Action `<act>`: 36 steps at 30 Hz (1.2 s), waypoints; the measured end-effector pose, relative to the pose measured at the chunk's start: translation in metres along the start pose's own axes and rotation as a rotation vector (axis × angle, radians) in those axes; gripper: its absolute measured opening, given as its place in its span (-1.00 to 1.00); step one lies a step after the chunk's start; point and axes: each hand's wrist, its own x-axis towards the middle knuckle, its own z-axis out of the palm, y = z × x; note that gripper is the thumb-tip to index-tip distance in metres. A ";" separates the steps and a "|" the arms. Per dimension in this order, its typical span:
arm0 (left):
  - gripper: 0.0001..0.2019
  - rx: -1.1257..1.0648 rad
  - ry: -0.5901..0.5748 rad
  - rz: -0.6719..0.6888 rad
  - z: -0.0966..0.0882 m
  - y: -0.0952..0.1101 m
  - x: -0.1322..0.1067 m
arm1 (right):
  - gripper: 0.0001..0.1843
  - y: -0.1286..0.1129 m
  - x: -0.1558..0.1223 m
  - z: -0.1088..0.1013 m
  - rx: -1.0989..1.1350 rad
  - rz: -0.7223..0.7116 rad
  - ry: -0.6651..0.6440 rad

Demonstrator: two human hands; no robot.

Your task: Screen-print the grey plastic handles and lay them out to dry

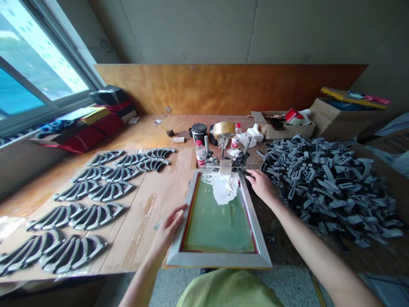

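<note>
A screen-printing frame (258, 238) with a silver rim and green mesh lies in front of me, hinged to a clamp (223, 162) at its far end. White ink (225, 187) is smeared on the mesh near the clamp. My left hand (169, 228) rests on the frame's left rim, fingers curled over the edge. My right hand (262, 185) grips the frame's right rim near the far corner.
Rows of grey curved rubber pieces (92, 196) lie on the board at left. A big heap of the same grey pieces (326, 183) fills the right. Bottles (200, 154), a black jar (199, 131), tape roll (224, 128) and cardboard boxes (338, 115) stand behind the frame.
</note>
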 end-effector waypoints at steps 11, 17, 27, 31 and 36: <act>-0.21 -0.008 -0.032 -0.089 0.019 -0.087 0.025 | -0.85 -0.066 0.038 0.037 -0.195 -0.171 -0.463; -0.24 -0.023 -0.042 -0.122 0.017 -0.096 0.025 | -0.79 -0.061 -0.008 0.018 -0.149 -0.448 -0.571; -0.28 -0.039 -0.025 -0.113 0.019 -0.090 0.023 | -0.80 -0.051 0.002 0.014 -0.013 -0.431 -0.451; -0.26 -0.049 -0.006 -0.121 0.019 -0.084 0.021 | -0.67 -0.048 -0.028 0.028 0.028 -0.524 -0.346; -0.28 -0.079 0.013 -0.139 0.018 -0.072 0.016 | -0.70 -0.042 -0.016 0.012 0.069 -0.531 -0.410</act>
